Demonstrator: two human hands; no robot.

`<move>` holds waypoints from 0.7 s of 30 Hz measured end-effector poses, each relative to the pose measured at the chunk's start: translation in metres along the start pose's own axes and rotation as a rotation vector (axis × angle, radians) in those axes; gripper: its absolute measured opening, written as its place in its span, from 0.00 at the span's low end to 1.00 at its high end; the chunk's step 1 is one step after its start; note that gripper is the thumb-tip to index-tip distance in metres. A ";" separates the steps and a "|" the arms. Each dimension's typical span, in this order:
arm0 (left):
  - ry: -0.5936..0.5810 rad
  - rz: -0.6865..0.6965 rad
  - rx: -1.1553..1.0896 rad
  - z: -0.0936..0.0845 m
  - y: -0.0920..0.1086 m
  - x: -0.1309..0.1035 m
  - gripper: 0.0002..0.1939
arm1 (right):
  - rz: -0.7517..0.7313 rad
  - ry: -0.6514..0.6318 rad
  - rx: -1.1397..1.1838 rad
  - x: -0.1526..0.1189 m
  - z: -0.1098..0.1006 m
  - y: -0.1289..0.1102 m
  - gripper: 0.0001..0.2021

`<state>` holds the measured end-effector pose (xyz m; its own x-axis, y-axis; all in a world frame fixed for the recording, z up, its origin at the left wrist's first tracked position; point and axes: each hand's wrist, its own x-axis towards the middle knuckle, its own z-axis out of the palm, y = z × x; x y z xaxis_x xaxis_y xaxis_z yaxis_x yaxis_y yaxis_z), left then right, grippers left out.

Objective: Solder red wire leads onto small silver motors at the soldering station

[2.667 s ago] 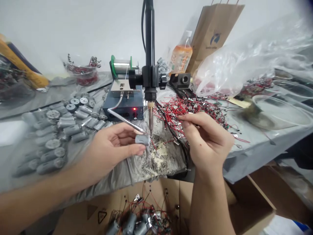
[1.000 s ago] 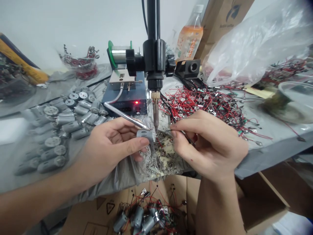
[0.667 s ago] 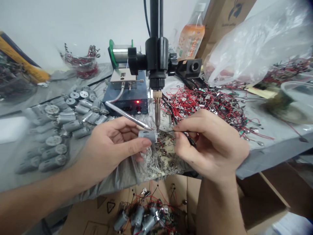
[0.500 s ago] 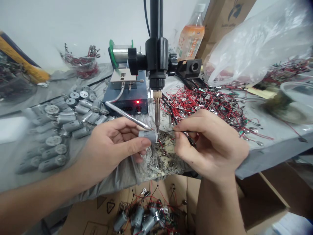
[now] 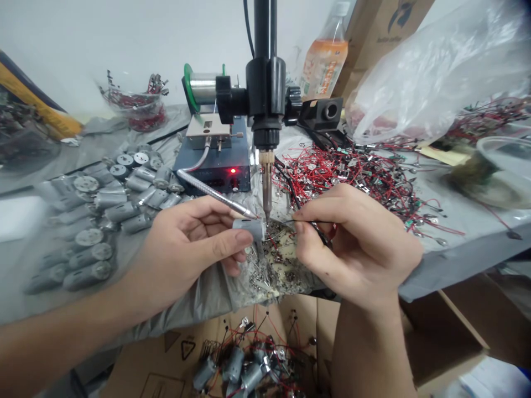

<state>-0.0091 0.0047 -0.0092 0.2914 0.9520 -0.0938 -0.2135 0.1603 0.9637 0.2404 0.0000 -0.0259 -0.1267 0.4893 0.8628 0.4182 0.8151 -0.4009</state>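
**Operator:** Motor (image 5: pixel 248 228), a small grey cylinder, sits pinched between the thumb and fingers of my left hand (image 5: pixel 188 251), right under the tip of the vertical soldering iron (image 5: pixel 266 188). A bent metal solder feed tube (image 5: pixel 213 194) points at the same spot.

**Listener:** And your right hand?

**Operator:** My right hand (image 5: pixel 357 246) is closed, thumb and forefinger gripping a thin black wire (image 5: pixel 286 222) whose free end reaches the motor's end. The two hands are near each other, not touching.

**Listener:** What lies around them?

**Operator:** I see a table under a grey cloth (image 5: pixel 448 260). To my left, rows of grey motors (image 5: pixel 99 213); behind the right hand, a tangle of red and black leads (image 5: pixel 352 171). Behind the iron stand a blue control box (image 5: pixel 215 171) with a red light and a solder spool (image 5: pixel 203 88). Below the table edge, a cardboard box (image 5: pixel 452 337) holds wired motors (image 5: pixel 244 370). The wall is plain white
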 end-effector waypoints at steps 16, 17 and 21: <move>-0.026 0.096 -0.007 0.000 -0.003 -0.001 0.18 | -0.070 -0.007 -0.014 0.000 0.000 0.004 0.10; -0.031 0.099 -0.008 0.000 -0.003 -0.001 0.18 | -0.070 -0.011 -0.014 -0.001 0.000 0.003 0.10; -0.029 0.103 0.000 0.000 -0.005 0.001 0.18 | -0.060 -0.002 -0.014 -0.002 0.000 0.003 0.10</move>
<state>-0.0081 0.0051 -0.0139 0.2943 0.9556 0.0130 -0.2438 0.0620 0.9678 0.2415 0.0019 -0.0288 -0.1539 0.4405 0.8845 0.4223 0.8386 -0.3442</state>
